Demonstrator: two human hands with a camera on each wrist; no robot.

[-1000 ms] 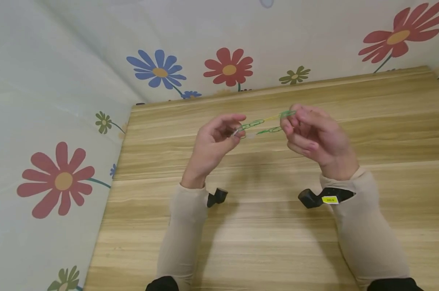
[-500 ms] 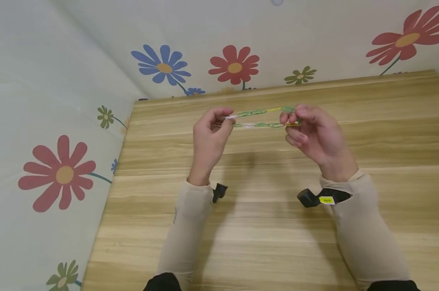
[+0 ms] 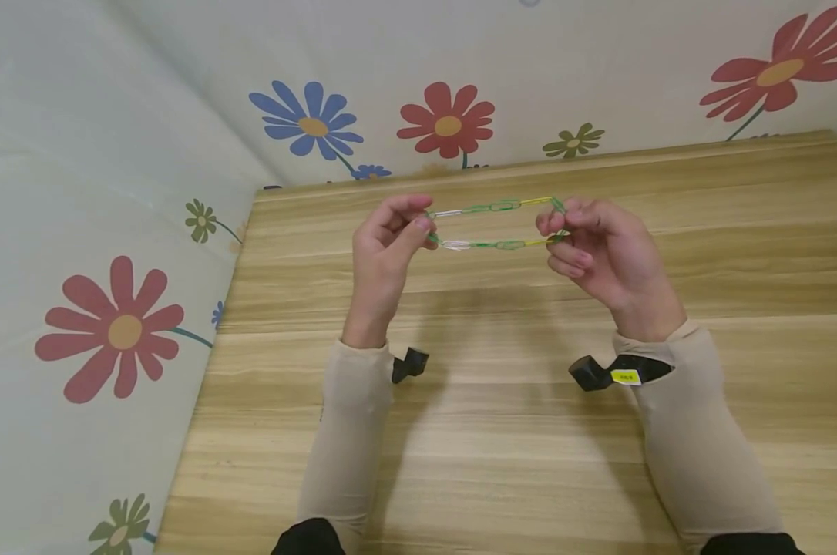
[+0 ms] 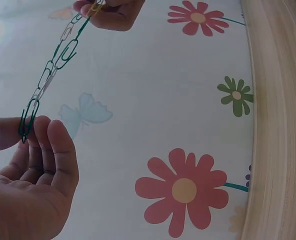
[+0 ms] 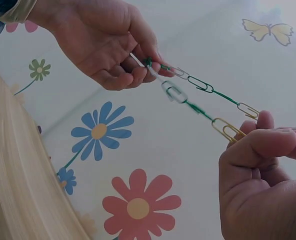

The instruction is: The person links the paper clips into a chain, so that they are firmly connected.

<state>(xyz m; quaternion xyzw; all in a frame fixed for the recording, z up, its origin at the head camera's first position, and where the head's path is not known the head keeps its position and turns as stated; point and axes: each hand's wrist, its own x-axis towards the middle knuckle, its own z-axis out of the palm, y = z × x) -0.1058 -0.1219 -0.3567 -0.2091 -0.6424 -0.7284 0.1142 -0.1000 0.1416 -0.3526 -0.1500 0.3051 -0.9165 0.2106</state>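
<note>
A looped chain of linked paper clips [image 3: 505, 206], green, white and yellow, stretches between my two hands above the table. My left hand [image 3: 384, 258] pinches its left end between thumb and fingers; in the left wrist view a green paper clip [image 4: 28, 120] shows at those fingertips. At the other end, my right hand [image 3: 620, 258] pinches the chain near green clips, with its fingers partly curled. Two strands run roughly side by side, apart from each other. Yellow clips [image 5: 227, 129] lie by the right fingers in the right wrist view. Fingers hide parts of both ends.
A wooden table [image 3: 502, 447] lies below the hands. Behind it and at the left stand walls covered with flower-printed sheeting [image 3: 183, 92]. Black wrist cameras [image 3: 590, 374] sit on both sleeves.
The left hand has shifted left and slightly toward the back wall, away from the right hand. The loop is now drawn straighter, its strands spread apart. The right hand stays nearly in place.
</note>
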